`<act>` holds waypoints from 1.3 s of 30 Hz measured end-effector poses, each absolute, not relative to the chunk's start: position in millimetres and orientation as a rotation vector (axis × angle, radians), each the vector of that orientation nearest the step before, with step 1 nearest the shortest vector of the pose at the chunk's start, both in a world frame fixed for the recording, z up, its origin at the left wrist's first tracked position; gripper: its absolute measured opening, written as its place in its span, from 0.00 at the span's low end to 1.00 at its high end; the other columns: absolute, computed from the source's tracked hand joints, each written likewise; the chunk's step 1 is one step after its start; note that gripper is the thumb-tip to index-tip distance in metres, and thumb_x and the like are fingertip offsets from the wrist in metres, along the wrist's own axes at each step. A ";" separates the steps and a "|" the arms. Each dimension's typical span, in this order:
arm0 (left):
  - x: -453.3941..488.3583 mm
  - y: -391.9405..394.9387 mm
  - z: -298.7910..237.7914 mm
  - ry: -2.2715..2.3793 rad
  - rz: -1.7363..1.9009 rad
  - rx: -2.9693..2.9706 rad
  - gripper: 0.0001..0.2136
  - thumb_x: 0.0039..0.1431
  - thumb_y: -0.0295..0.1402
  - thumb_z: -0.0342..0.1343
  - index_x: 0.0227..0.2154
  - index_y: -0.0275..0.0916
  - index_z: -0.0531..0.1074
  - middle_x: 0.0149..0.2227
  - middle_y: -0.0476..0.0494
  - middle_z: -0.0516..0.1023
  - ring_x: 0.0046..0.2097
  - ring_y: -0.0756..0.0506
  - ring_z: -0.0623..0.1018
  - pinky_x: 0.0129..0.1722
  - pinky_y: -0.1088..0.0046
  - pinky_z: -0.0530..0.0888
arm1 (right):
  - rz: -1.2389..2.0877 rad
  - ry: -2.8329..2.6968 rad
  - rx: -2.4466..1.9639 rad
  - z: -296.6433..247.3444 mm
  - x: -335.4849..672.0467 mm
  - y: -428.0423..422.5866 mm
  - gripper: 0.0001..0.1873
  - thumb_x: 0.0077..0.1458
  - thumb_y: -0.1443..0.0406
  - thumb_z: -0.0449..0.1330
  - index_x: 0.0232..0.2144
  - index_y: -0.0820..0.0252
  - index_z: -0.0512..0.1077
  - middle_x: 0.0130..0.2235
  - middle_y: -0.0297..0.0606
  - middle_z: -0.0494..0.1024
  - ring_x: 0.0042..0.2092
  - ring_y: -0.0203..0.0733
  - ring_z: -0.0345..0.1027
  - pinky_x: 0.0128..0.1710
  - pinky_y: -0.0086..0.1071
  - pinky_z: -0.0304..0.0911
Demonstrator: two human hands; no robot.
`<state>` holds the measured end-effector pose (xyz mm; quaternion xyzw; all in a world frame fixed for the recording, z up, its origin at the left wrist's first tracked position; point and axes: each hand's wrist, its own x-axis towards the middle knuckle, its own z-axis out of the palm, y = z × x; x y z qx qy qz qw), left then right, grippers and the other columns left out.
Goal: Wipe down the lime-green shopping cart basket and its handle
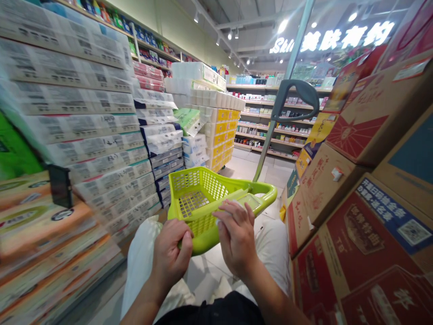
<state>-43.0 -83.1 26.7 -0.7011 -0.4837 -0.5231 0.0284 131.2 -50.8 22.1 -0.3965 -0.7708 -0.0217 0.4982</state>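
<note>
A lime-green shopping basket (189, 216) with a slotted floor and sides tilts in front of my knees. Its long pull handle with a grey grip (294, 101) stands up to the right. My left hand (172, 253) is closed round the near left corner of the basket's rim, thumb on top. With bent fingers, my right hand (237, 234) rests on the near edge, beside the clear-covered panel (252, 201). A bit of white, tissue-like material (218, 220) shows at its fingers; most of it is hidden. Nothing is visible inside the basket.
Tall stacks of wrapped paper packs (88, 95) stand on the left, with a dark upright panel (60, 185) on a lower orange stack (27, 225). Cardboard cartons (348, 194) rise close on the right. Stocked shelves (260, 110) line the back, beyond a tiled floor (248, 164).
</note>
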 end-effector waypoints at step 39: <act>-105.5 -65.7 16.7 -1.444 -1.619 -2.164 0.12 0.58 0.32 0.44 0.27 0.41 0.73 0.30 0.46 0.76 0.36 0.43 0.74 0.39 0.66 0.69 | 0.026 -1.926 -1.351 36.4 202.3 2.9 0.18 0.66 0.60 0.46 0.41 0.51 0.76 0.44 0.35 0.80 0.50 0.42 0.69 0.61 0.45 0.37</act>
